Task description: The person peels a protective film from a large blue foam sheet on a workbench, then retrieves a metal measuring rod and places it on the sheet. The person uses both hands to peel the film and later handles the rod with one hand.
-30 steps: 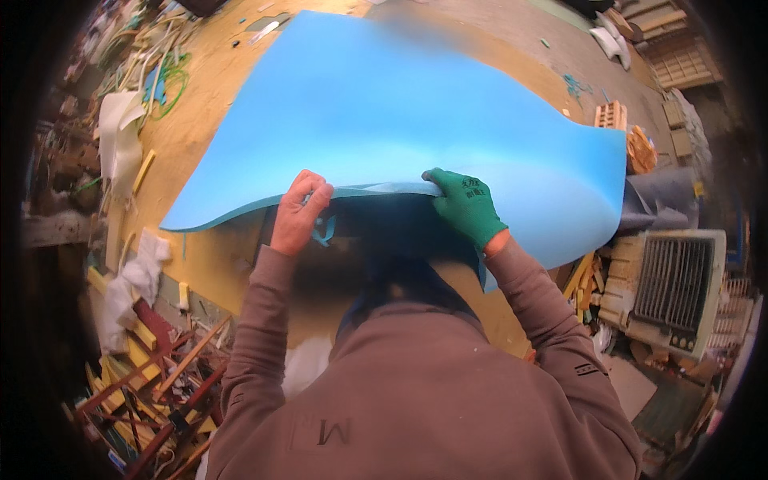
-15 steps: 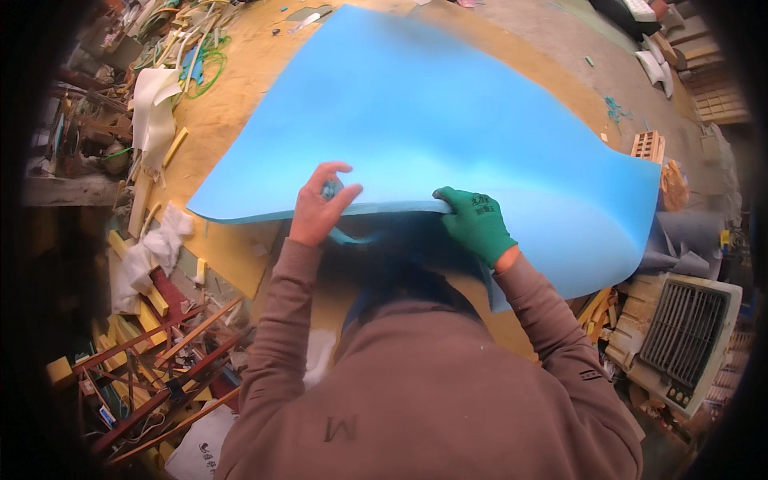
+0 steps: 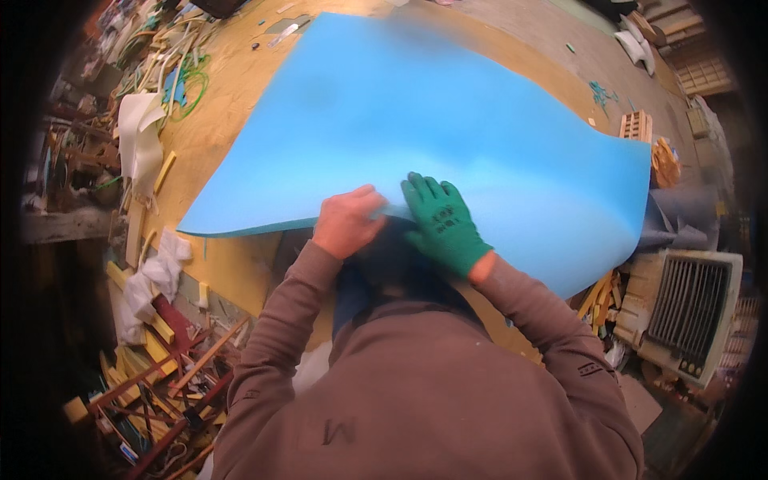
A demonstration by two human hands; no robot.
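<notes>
A large blue foam-like sheet (image 3: 344, 112) spreads in front of me, its near edge raised and showing a darker teal side. At that edge my bare left hand (image 3: 349, 220) is closed, its fingers curled and slightly blurred. What lies inside them is hidden. Just right of it, my right hand (image 3: 444, 222) wears a green glove. Its fingers stretch out flat over the top of the sheet near the edge, with the thumb apart and lower down.
Wood scraps (image 3: 172, 376) pile up at the lower left beside crumpled white wrapping (image 3: 160, 268). A beige grilled appliance (image 3: 692, 316) stands at the right. Teal shreds (image 3: 602, 94) and a small wooden crate (image 3: 636, 126) lie beyond the sheet's right side.
My left hand has gone from spread fingers with a teal strip hanging by it to closed at the edge. My right hand has shifted left and flattened its fingers on the sheet.
</notes>
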